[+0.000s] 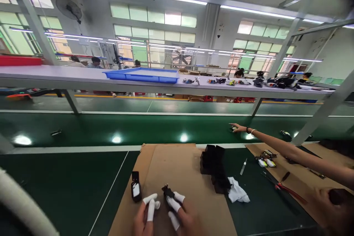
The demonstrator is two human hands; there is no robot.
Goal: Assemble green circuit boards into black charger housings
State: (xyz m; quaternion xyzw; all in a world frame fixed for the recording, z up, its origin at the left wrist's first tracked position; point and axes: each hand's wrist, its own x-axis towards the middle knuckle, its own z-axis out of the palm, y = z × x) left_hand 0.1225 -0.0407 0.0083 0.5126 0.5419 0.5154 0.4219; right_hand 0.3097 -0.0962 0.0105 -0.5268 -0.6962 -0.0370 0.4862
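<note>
Pale and blurred, a thick curved form [24,206] cuts across the lower left corner; what it is I cannot tell. At the bottom centre, the left hand [146,214] has white covers on its fingertips, the fingers curled near one another; whether they pinch anything small, I cannot tell. Beside it, the right hand [184,214], also in white fingertip covers, has its fingers clamped on a small black part [167,192], held just over a cardboard sheet [168,162]. A black device with a white label [136,189] lies on the cardboard, just left of the left hand. Right of centre, a cluster of black blocks [212,166] sits over the sheet's right edge, with crumpled white cloth [238,191] touching it and a slim tool [243,167] nearby. At lower right are red-handled pliers [291,192] and small assemblies [266,159]. Above them a co-worker's arm [290,153] comes in from the right edge, the hand [236,128] over a small piece on the green belt [149,129]. Farther up, a long shelf [91,75] bears a blue tray [146,78] at centre and a red bin [20,61] at left; behind stand people, windows [153,14] and, upper left, a wall fan [69,8]
</note>
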